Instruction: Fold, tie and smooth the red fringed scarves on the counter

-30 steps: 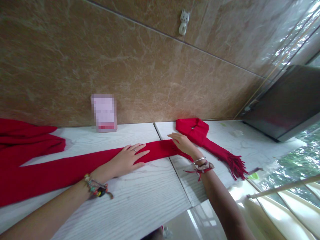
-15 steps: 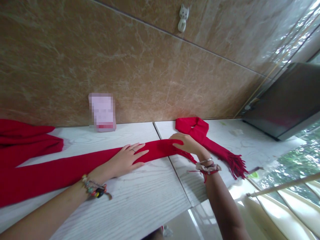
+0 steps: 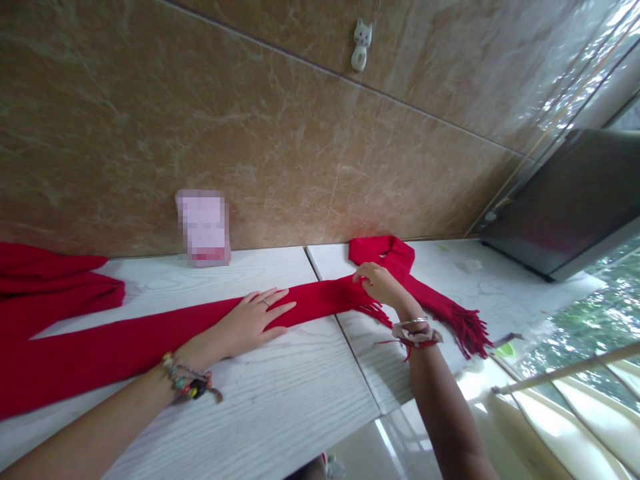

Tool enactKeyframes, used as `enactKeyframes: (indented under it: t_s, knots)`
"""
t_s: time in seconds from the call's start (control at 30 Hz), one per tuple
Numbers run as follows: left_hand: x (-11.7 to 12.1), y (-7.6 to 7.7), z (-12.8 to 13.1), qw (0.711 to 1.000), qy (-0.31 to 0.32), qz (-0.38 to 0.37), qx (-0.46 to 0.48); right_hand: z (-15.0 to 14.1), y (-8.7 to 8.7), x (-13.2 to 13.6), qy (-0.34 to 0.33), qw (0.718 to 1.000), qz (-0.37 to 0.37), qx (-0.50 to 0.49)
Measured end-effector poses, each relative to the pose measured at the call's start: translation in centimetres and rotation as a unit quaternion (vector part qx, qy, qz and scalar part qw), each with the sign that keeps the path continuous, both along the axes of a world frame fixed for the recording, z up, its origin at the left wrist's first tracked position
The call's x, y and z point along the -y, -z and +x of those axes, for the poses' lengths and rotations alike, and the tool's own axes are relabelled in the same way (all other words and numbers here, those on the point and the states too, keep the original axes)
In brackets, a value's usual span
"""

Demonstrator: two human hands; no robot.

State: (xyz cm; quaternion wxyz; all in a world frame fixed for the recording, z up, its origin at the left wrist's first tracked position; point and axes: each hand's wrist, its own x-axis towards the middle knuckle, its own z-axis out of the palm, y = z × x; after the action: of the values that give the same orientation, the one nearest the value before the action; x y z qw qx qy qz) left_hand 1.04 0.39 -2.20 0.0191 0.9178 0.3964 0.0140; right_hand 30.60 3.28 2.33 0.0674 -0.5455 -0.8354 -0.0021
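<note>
A long red scarf point(image 3: 150, 333) lies stretched across a white wood-grain table point(image 3: 280, 407). My left hand point(image 3: 250, 322) rests flat on its middle, fingers spread, a ring on one finger. My right hand point(image 3: 381, 285) has its fingers curled in a pinch on the scarf's fringed end, lifting it slightly. Just behind that hand lies a second red scarf point(image 3: 425, 293), folded over at the wall, its fringe point(image 3: 470, 333) pointing toward the table's right edge.
A pink blurred card point(image 3: 203, 228) leans on the brown marble wall. A cat-shaped hook point(image 3: 359, 45) hangs higher up. More bunched red cloth point(image 3: 55, 287) lies at far left. A dark appliance point(image 3: 565, 207) stands at right, and the table's front edge drops to a glossy floor point(image 3: 410, 440).
My right hand went from lying flat on the scarf to curling its fingers and pinching the fringed end, raising it a little. My left hand stayed in place.
</note>
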Motion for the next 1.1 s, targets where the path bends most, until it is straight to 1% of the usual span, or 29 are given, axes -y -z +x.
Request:
enactKeyframes:
  t_s: [0.07,0.1,0.17,0.27,0.33,0.4,0.43,0.5,0.53,0.57,0.6,0.63,0.7,0.77,0.83,0.87,0.9,0.93,0.97,1.0,1.07,1.1]
  knots:
    - [0.0,0.0,0.0,1.0,0.004,0.004,-0.001,-1.1,0.1,0.3,-0.088,0.995,-0.037,-0.02]
    - [0.0,0.1,-0.1,1.0,0.005,0.005,0.0,-1.4,0.3,0.3,-0.098,0.993,-0.06,-0.01]
    - [0.0,0.1,-0.1,1.0,0.006,0.008,0.005,-1.2,0.8,0.1,-0.057,0.994,-0.084,0.03]
    - [-0.1,0.2,-0.1,1.0,0.007,0.007,0.007,0.6,1.2,-0.5,0.042,0.992,-0.077,0.085]
    - [-0.1,0.3,-0.1,1.0,0.006,0.006,0.006,1.8,0.9,-0.6,0.088,0.988,-0.068,0.105]
    - [-0.1,0.3,-0.1,1.0,0.006,0.007,0.005,2.3,0.4,-0.3,0.103,0.99,-0.037,0.09]
    - [-0.1,0.3,-0.1,1.0,0.005,0.006,0.004,2.3,0.1,-0.1,0.085,0.994,-0.016,0.065]
    - [-0.1,0.2,0.0,1.0,0.002,0.001,0.002,1.7,-0.2,0.3,0.013,1.0,0.007,0.004]
    - [-0.1,0.2,0.0,1.0,-0.001,-0.002,0.0,1.2,-0.1,0.5,-0.027,0.999,0.003,-0.019]
    - [-0.1,0.1,0.0,1.0,-0.002,-0.004,-0.002,0.8,0.1,0.6,-0.057,0.998,-0.014,-0.028]
    - [-0.1,0.1,0.0,1.0,-0.003,-0.004,-0.003,0.4,0.3,0.6,-0.07,0.997,-0.039,-0.023]
    - [-0.1,0.1,0.0,1.0,-0.002,-0.003,-0.004,0.1,0.7,0.6,-0.064,0.996,-0.063,-0.007]
    - [-0.1,0.2,0.0,1.0,0.001,0.0,-0.004,0.0,1.4,0.5,-0.009,0.996,-0.086,0.038]
    - [-0.2,0.3,-0.1,1.0,0.004,0.003,-0.002,0.7,1.7,0.3,0.074,0.991,-0.074,0.08]
    - [-0.2,0.4,-0.1,1.0,0.005,0.005,0.003,1.7,1.4,0.2,0.148,0.982,-0.053,0.106]
    - [-0.2,0.5,-0.2,1.0,0.005,0.006,0.005,2.2,1.2,0.2,0.168,0.978,-0.048,0.11]
    - [-0.2,0.5,-0.2,1.0,0.004,0.007,0.007,2.4,0.8,0.2,0.172,0.978,-0.045,0.107]
    - [-0.2,0.5,-0.2,1.0,0.003,0.007,0.009,2.4,0.5,0.3,0.155,0.983,-0.04,0.094]
    - [-0.2,0.5,-0.1,1.0,0.003,0.006,0.012,2.2,0.2,0.3,0.118,0.99,-0.031,0.071]
    - [-0.2,0.5,-0.1,1.0,0.003,0.004,0.014,1.8,0.0,0.3,0.07,0.996,-0.021,0.041]
    - [-0.1,0.4,-0.1,1.0,0.003,0.001,0.017,0.4,0.0,0.2,-0.026,1.0,-0.011,-0.01]
    - [-0.1,0.3,0.0,1.0,0.002,-0.001,0.017,-0.2,0.2,0.1,-0.054,0.998,-0.013,-0.021]
